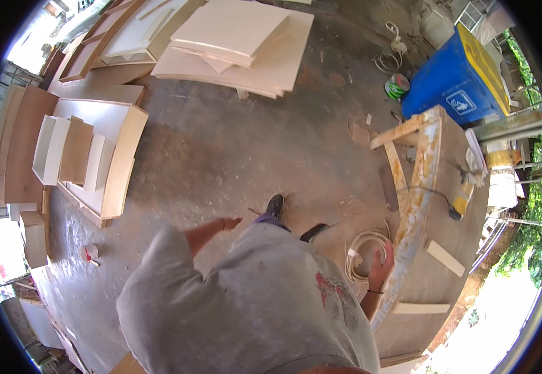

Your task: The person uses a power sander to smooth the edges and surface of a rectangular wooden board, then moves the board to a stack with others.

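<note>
Pale coiled cable (349, 268) is down by the near side of the counter (417, 274), approx. on the floor; wound in loops, prob. so it doesn't tangle or trip me. My right grip (380, 265) is right over its edge in this view, fingers fwd, next to the counter's rim. Can't tell if I'm touching coil or rim, or how wide the grip is. My left grip (229, 223) is out in front of me w/ nothing in it, fingers fairly straight, well apart from the coil; maybe held out for balance, as my shoe (275, 206) is fwd mid-stride.

On the counter: two pale wood strips, one (445, 258) angled, one (421, 308) nearer me, both lying flat, prob. so they stay put. Yellow-and-black tool (461, 202) further along, w/ a dark cord across the top.

Past that, blue bin (436, 78) w/ yellow lid, green can (397, 86) just beside it. Ahead, pale panels (233, 31) stacked flat, likely so they don't bend. Left side, box-like parts (77, 153) sit on a shallow white-lined case (127, 146), prob. to save floor space.
</note>
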